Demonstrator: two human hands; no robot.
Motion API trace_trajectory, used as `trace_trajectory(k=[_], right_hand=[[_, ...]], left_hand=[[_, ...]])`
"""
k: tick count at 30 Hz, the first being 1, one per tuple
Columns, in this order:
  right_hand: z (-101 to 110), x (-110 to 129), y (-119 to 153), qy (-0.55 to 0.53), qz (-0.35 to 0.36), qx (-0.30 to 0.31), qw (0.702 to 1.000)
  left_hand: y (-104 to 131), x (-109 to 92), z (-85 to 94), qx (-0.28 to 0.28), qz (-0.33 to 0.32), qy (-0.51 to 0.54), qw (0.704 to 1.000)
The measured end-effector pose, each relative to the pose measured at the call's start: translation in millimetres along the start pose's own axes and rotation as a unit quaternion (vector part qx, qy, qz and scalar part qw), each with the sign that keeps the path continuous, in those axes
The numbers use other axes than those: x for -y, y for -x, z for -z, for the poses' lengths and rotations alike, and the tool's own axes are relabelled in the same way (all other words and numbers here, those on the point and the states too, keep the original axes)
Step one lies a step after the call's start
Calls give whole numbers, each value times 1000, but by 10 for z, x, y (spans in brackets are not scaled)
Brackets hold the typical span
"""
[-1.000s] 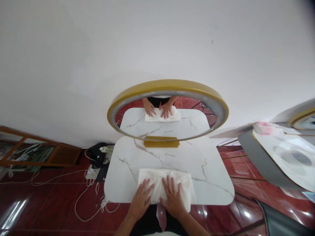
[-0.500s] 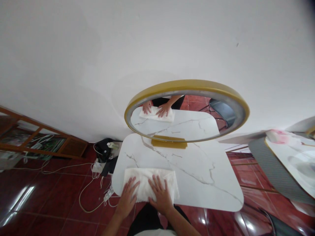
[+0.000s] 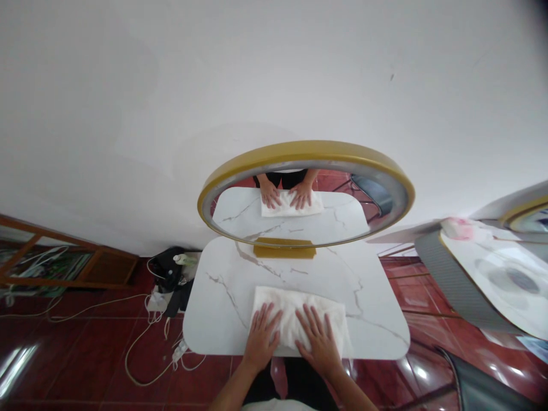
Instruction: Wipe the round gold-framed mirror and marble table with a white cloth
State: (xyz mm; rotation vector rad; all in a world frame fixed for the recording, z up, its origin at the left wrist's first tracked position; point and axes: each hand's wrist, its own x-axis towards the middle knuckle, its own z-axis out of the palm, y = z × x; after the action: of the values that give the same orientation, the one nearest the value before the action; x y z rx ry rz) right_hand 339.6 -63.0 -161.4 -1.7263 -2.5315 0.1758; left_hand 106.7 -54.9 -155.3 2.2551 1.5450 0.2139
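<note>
Spread flat, palms down, a person's left hand and right hand rest side by side on a white cloth, fingers fanned and apart, pinching nothing. Behind them rises a pale wall, its foot meeting a glossy floor of dark red tiles. Against that wall stands a white table with rounded corners and grey marble-like veining; the cloth lies flat on it near the front edge, roughly midway along, under both hands. Over the table's back, an oval-looking mirror in a gold rim leans into view, reflecting the two hands, the cloth and the tabletop. At right, well apart, is a second table with a ribbed grey side, while a wooden cabinet sits low at left and a dark chair fills part of the lower right corner. Smaller details follow: a gold base below the mirror, a pink-and-white bundle on the second table, pale cables looping across the tiles at left, and a small light-coloured bottle just beside the veined table.
</note>
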Motion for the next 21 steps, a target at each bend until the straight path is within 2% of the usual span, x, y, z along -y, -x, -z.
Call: trace_trajectory(k=[4,10,14,18,20,21], right_hand=[[25,-74,-353,5,10,0,1000],[100,-218,-950,18,19,-3,1000],[136,-250,-1210,15,6,0,1000],[154,-194,-1239,7,-12,7,1000],[159,-152,-1160,1,-18,9,1000],[159,-130,-1100,-3,-20,10,1000]], left_hand=[[-195,108,26,-11,18,-16,1000],[-689,308,158,-28,34,-25,999],[-937,362,258,-21,50,-12,998],[-1078,245,449,-36,78,55,995],[-1120,67,699,-80,88,134,984],[-1124,-54,878,-110,87,185,973]])
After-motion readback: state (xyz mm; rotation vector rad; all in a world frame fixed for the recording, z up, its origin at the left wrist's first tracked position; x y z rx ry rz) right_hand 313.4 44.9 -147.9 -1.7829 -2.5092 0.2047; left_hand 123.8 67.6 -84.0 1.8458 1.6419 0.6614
